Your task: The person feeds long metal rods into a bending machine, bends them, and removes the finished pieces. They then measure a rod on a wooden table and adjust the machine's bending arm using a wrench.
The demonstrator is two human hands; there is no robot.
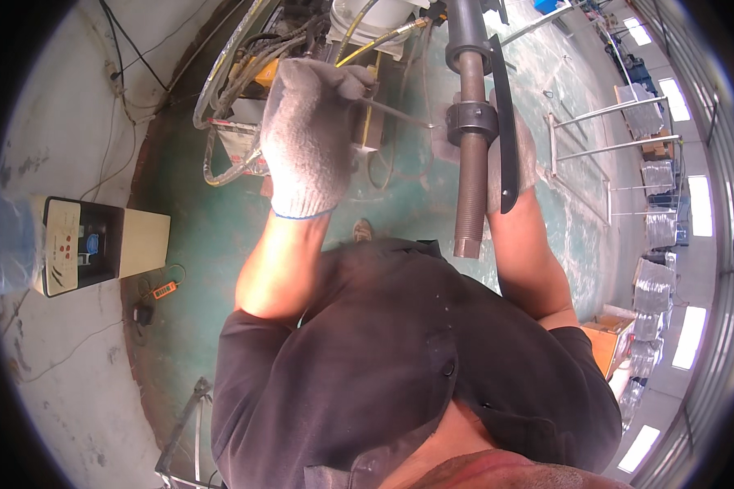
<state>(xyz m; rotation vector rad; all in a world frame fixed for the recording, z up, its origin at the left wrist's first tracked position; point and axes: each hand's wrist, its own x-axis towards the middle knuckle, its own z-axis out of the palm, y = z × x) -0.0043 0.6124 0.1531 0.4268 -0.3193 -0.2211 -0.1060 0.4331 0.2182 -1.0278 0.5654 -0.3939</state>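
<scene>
My left hand [308, 134], in a pale knitted glove, is closed on a thin bent metal rod that looks like a hex key [401, 116]. The rod's far end reaches the side of a dark shaft collar [472, 121] with small holes. That collar sits around a brown threaded shaft [470, 191]. Behind the shaft, my gloved right hand [522, 155] wraps the collar from below, its fingers partly hidden. A flat black bar [506, 134] runs alongside the shaft, in front of the right hand. Farther up, a thicker black sleeve [467, 33] surrounds the same shaft.
Hoses and cables [302, 49] crowd the far left, beside a white bucket [371, 20]. Against the left wall stands a cream and black water dispenser [81, 244]. An orange power strip [165, 290] lies on the floor. Metal frames [612, 134] stand at right.
</scene>
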